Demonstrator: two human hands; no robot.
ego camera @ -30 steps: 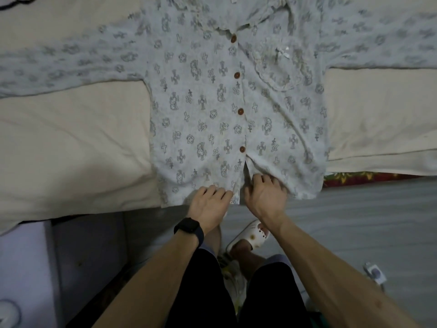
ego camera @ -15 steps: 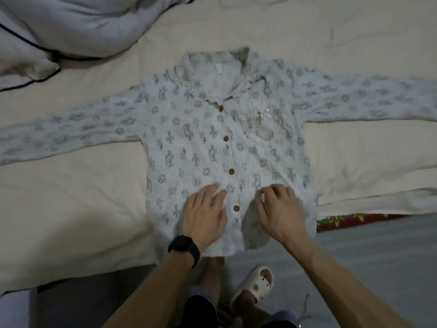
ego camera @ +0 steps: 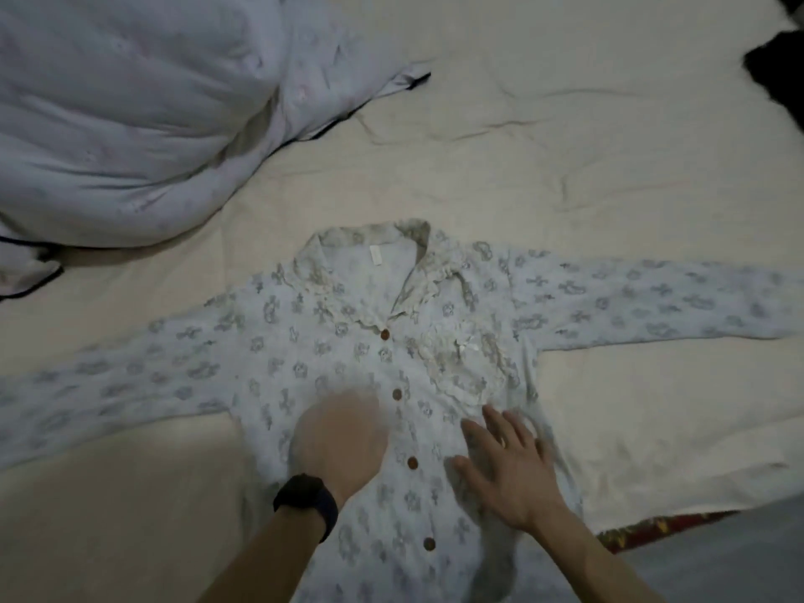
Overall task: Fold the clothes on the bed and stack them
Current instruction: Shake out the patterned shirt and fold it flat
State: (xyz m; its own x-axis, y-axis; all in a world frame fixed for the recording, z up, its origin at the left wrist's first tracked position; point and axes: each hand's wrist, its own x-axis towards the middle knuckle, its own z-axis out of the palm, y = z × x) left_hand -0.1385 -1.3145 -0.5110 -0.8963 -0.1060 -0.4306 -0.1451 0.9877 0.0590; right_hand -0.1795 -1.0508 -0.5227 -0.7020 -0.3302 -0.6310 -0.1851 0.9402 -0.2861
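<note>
A pale patterned pyjama shirt with brown buttons and a lace collar lies face up on the cream bed sheet, both sleeves spread out to the sides. My left hand, blurred by motion and with a black watch on its wrist, lies on the shirt's front left of the button row. My right hand presses flat with spread fingers on the shirt right of the buttons, just below the lace chest pocket.
A bunched pale quilt fills the upper left of the bed. A dark item shows at the top right corner. The bed's near edge, with a red patterned strip, runs at the lower right.
Both hands have slid from the shirt's hem up its front toward the chest. The view has tilted up, showing more of the bed and the quilt.
</note>
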